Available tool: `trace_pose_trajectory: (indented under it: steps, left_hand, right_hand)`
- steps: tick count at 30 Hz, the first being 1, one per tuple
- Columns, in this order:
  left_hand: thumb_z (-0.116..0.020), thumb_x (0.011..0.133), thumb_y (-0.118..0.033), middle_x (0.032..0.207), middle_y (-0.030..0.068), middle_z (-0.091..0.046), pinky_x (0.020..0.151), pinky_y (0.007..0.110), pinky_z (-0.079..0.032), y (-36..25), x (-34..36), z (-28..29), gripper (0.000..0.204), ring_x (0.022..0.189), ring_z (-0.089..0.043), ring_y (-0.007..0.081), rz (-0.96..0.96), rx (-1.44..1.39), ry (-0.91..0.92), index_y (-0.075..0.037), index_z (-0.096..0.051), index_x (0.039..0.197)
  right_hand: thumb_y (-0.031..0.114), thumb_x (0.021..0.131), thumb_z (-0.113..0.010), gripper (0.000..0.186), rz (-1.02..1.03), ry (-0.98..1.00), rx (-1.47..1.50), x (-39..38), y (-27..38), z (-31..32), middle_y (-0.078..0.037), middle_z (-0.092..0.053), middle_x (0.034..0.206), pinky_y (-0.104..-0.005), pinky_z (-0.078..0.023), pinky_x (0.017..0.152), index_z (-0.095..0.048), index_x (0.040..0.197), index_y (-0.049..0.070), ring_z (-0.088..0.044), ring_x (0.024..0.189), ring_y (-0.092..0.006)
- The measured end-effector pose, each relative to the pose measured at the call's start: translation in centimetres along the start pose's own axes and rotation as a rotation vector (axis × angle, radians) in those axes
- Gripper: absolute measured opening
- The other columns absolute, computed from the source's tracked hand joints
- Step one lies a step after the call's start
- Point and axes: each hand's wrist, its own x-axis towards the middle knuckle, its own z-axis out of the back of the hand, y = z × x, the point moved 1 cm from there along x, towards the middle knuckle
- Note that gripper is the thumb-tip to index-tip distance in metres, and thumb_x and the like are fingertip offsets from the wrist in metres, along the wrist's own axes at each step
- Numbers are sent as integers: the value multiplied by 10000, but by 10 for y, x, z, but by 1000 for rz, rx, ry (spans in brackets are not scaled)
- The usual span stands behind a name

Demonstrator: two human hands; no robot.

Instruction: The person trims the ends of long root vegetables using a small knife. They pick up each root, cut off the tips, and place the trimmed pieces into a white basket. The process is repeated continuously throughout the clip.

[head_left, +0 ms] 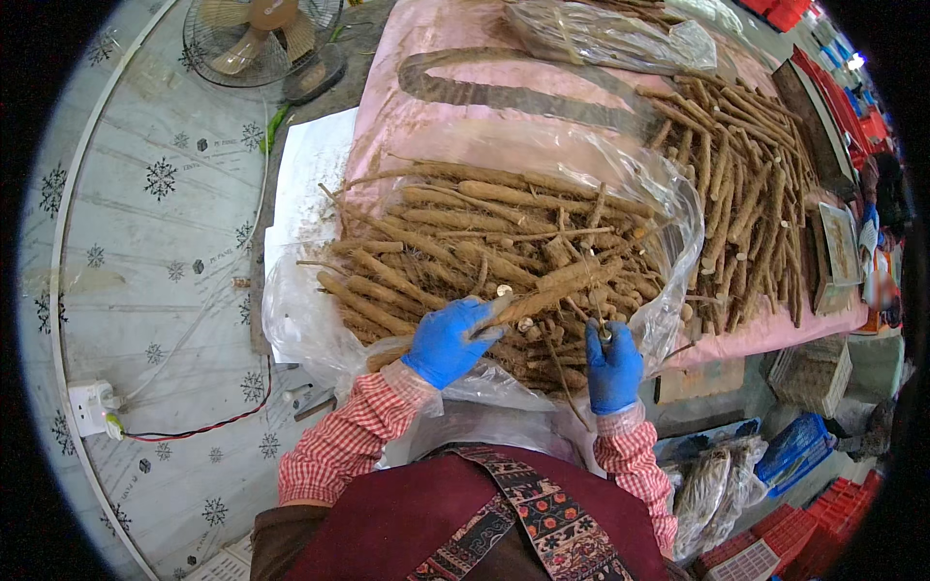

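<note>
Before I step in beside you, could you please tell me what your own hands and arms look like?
My left hand and right hand each wear a close-fitting blue glove, with no marking I can make out. Both forearms have red-and-white checked sleeves, gathered at paler wrist cuffs. No cables show on either arm.

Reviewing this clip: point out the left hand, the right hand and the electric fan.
left hand [449,343]: head view, back of its blue glove
right hand [613,372]: head view, back of its blue glove
electric fan [273,13]: head view, brown hub at its centre
</note>
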Motion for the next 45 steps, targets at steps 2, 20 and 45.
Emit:
trace_pose_trajectory:
  steps: [2,20,45]
  left_hand:
    - [-630,870,-260,933,113,-619,676,392,-517,-2,-5,4,485,814,-618,301,8,2,-30,-201,-517,1337]
    - [-627,735,-113,991,-4,-603,600,318,-505,-85,55,16,514,747,-580,182,-668,461,-75,-165,-599,1245]
    - [-579,814,-395,1011,161,-675,765,448,-517,56,-155,-47,369,893,-653,342,512,336,1000,-100,-668,1016]
  right_hand:
    - [183,854,-690,199,102,0,52,5,18,6,-172,-599,707,-381,-467,546,-565,886,32,-604,607,-349]
    - [269,941,-547,266,-623,143,1108,9,0,76,-7,-506,575,-240,-356,392,-606,954,11,-439,409,-99]
    - [159,927,-618,269,-237,-473,345,147,-182,140,-33,-663,905,-225,-394,517,-639,1136,-11,-507,636,-66]
